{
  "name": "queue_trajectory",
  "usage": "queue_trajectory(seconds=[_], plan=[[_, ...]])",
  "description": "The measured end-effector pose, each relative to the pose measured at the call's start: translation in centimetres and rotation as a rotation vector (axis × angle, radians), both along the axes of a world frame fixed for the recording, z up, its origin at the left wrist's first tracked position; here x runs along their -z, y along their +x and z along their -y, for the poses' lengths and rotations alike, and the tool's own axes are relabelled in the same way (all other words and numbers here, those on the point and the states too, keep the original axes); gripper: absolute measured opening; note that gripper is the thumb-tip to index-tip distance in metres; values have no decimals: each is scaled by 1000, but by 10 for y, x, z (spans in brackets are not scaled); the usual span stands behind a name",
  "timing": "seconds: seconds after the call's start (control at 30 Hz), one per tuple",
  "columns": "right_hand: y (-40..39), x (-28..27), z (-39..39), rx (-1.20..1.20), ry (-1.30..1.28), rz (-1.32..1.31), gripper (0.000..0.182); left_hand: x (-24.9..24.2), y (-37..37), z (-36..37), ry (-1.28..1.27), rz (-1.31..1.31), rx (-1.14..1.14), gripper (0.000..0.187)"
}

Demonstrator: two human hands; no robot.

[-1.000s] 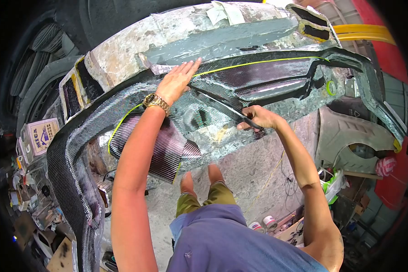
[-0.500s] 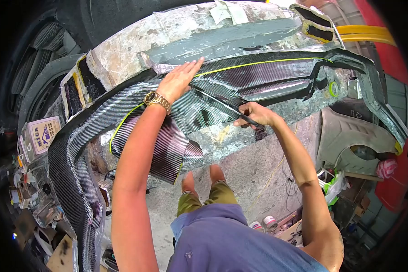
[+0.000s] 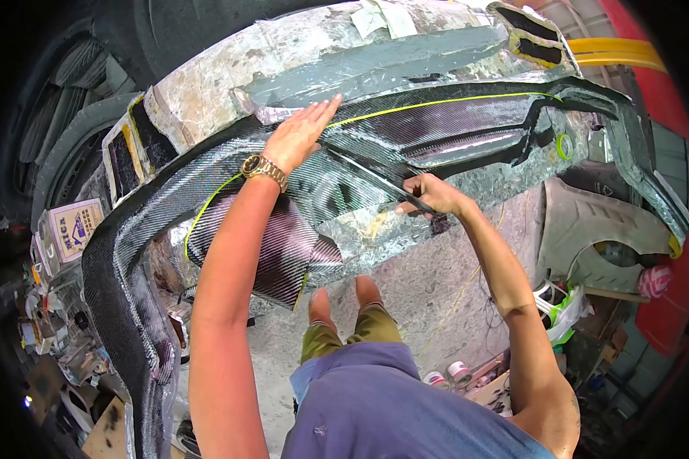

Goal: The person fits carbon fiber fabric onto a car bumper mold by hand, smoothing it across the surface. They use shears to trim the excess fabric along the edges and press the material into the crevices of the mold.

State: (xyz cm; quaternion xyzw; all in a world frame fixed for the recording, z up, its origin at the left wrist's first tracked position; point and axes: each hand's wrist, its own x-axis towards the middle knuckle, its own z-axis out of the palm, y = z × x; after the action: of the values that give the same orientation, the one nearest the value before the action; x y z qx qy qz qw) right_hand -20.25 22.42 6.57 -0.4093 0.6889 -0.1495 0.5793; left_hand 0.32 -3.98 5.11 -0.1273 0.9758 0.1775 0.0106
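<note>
My left hand (image 3: pixel 302 134) lies flat with fingers stretched out on the black woven carbon-fibre cloth (image 3: pixel 306 203), near the upper rim of a long curved bumper-like part. A gold watch (image 3: pixel 266 170) is on that wrist. My right hand (image 3: pixel 430 195) is closed on the lower end of a narrow dark strip (image 3: pixel 375 172), which slants up and left toward my left hand. Whether the strip is cloth or a tool is hard to make out. A loose corner of the cloth (image 3: pixel 272 260) hangs below my left forearm. Yellow-green tape (image 3: pixel 444 105) runs along the part.
A roll of green tape (image 3: pixel 564 146) rests at the right. Beyond it stands a grey fender panel (image 3: pixel 601 229). A printed box (image 3: pixel 73 228) sits at the left. Tins (image 3: pixel 459 372) stand on the floor (image 3: pixel 406 306) near my feet.
Both hands stay in almost the same place, left flat and right closed on the strip. The view has shifted very slightly.
</note>
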Motion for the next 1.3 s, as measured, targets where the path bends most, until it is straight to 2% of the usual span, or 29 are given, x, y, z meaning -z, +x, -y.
queue_trajectory(seconds=[0.07, 0.17, 0.3, 0.37, 0.43, 0.5, 0.6, 0.67, 0.7, 0.77, 0.83, 0.87, 0.97, 1.0, 1.1, 1.13, 1.23, 1.3], plan=[[-6, -7, -8, -66, 37, -35, 52, 0, 0, 0, 18, -2, -4, 109], [-11, -34, -35, -245, 32, -279, 56, -5, -2, 1, 42, 6, 3, 108], [-11, -28, -79, -419, -67, -501, 57, -15, 2, 0, 18, 3, 43, 107], [-5, -25, -82, -508, -81, -609, 57, -20, 12, -3, -51, -104, -6, 100], [-4, -13, -84, -576, -106, -672, 54, -47, 32, -11, -109, -206, -98, 94], [1, -8, -83, -559, -181, -700, 51, -77, 68, -19, -40, -333, -219, 70], [3, 2, -90, -516, -298, -741, 44, -122, 130, -52, 53, -360, -611, 43], [2, 5, -93, -508, -396, -809, 39, -131, 178, -71, 44, -394, -821, 19], [1, -7, -82, -462, -414, -773, 38, -123, 205, -76, -8, -414, -901, 14], [8, -40, -49, -378, -443, -701, 36, -106, 243, -92, 157, -444, -1097, 29], [18, -47, 0, -251, -681, -731, 36, -82, 257, -101, 329, -534, -1273, 41], [24, -51, 28, -216, -791, -744, 41, -79, 260, -101, 336, -422, -1258, 58], [39, -36, 104, -241, -942, -726, 49, -47, 263, -94, 513, -580, -1282, 59], [44, -29, 122, -275, -969, -734, 50, -54, 253, -92, 574, -628, -1260, 57], [53, -6, 152, -395, -911, -786, 55, -48, 257, -82, 580, -499, -1226, 53], [56, -2, 157, -415, -921, -804, 56, -52, 249, -81, 586, -521, -1226, 41], [64, 1, 165, -447, -874, -856, 56, -52, 248, -80, 674, -525, -1160, 29], [65, 3, 168, -457, -841, -884, 58, -54, 244, -83, 691, -556, -1194, 21]])
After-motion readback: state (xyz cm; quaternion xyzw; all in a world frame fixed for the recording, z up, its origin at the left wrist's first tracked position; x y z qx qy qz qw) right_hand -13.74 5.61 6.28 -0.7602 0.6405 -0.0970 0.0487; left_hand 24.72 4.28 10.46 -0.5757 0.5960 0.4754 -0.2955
